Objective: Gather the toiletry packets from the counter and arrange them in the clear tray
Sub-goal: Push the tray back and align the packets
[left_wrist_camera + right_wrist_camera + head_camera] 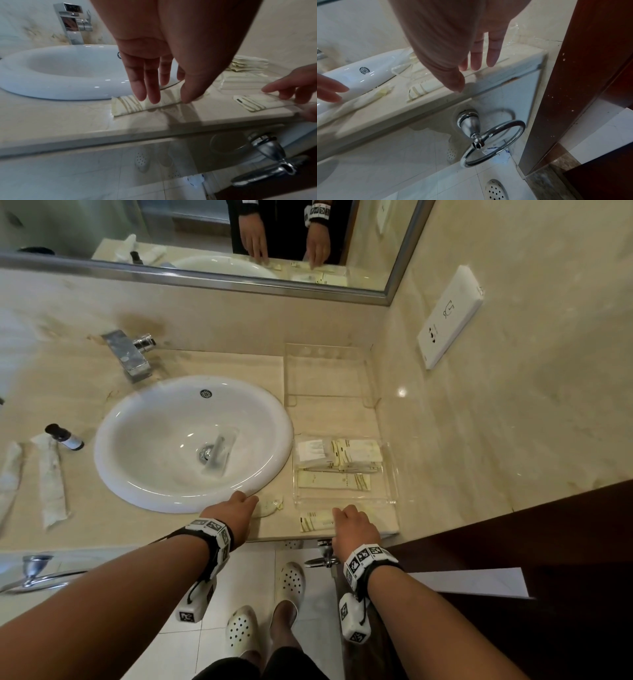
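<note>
Your left hand (154, 75) hovers spread over a cream packet (130, 104); your right hand (354, 525) reaches with straight fingers onto a second packet (315, 522).

Both packets lie flat at the desk's (85, 529) front edge, between sink (191, 440) and clear tray (394, 474). Whether your right fingertips actually press their packet is hard to tell. Several packets (356, 455) already lie in the tray.

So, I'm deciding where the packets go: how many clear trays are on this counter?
2. The near tray sits right of the sink, with packets in it; the far tray stands behind it, by the back wall.
</note>
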Motion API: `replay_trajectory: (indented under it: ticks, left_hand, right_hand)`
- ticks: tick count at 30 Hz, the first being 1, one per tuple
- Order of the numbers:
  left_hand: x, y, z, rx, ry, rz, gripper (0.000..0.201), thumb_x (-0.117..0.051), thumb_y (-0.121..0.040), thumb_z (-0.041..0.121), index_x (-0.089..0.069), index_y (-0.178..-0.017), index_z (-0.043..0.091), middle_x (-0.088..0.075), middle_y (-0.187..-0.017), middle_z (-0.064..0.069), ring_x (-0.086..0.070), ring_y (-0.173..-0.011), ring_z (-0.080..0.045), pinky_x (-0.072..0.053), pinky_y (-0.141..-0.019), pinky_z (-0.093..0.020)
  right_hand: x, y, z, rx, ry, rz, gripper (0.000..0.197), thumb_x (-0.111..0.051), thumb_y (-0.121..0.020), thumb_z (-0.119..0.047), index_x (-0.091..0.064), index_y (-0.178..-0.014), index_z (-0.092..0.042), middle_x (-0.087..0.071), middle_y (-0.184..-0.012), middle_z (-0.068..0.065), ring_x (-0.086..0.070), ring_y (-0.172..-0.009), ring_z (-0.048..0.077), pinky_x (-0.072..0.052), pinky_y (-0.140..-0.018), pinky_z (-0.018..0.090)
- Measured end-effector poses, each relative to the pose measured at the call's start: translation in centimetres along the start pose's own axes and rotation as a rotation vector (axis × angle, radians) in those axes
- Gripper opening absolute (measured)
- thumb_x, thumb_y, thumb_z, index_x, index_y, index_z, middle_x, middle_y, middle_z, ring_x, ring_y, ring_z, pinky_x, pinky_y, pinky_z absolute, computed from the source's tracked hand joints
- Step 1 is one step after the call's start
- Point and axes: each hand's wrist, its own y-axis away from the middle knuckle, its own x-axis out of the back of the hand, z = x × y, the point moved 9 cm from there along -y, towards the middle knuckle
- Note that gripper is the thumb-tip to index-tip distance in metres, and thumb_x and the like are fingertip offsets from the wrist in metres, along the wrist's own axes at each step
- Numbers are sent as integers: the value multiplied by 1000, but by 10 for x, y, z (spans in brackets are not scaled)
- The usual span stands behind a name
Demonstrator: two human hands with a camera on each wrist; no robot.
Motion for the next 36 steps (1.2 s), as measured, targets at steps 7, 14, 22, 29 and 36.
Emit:
replay_trajectory:
  ticks: [7, 14, 22, 29, 36]
  left_hand:
    - [-4, 0, -2, 31, -51, -22, 51, -55, -84, 14, -39, -132, 22, -43, -133, -4, -66, -94, -30, -49, -71, -37]
    - [-1, -2, -3, 20, -139, -28, 43, -58, -80, 6, -45, -120, 15, -46, -118, -8, -65, -91, -30, -46, -68, -37]
    - [-3, -5, -4, 40, -134, -19, 39, -57, -80, 4, -46, -118, 11, -45, -116, -11, -65, -91, -33, -49, -70, -41]
    - [-3, -9, -13, 69, -106, -9, 40, -55, -81, 4, -48, -120, 11, -44, -117, -9, -66, -88, -34, -51, -71, -42]
    - [-2, -9, -12, 61, -80, 19, 22, -44, -89, 12, -52, -109, 17, -66, -103, -3, -67, -92, -27, -47, -72, -33]
  right_hand:
    - [3, -4, -4, -8, 110, 67, 37, -60, -89, -21, -53, -125, -21, -56, -121, 4, -55, -106, 25, -43, -84, 40]
    - [2, -6, -5, -3, 85, 83, 32, -64, -89, -25, -56, -120, -21, -59, -116, 2, -56, -104, 26, -42, -83, 40]
    - [5, -5, -7, 40, 56, 113, 35, -67, -85, -30, -58, -118, -22, -57, -115, 3, -54, -101, 26, -43, -81, 39]
    - [11, -2, -17, 104, 10, 139, 29, -64, -89, -25, -62, -118, -24, -58, -115, 2, -56, -100, 26, -44, -75, 37]
    - [11, -9, -32, 127, 18, 78, 37, -77, -64, -5, -76, -98, -20, -65, -91, 5, -63, -72, 28, -44, -59, 33]
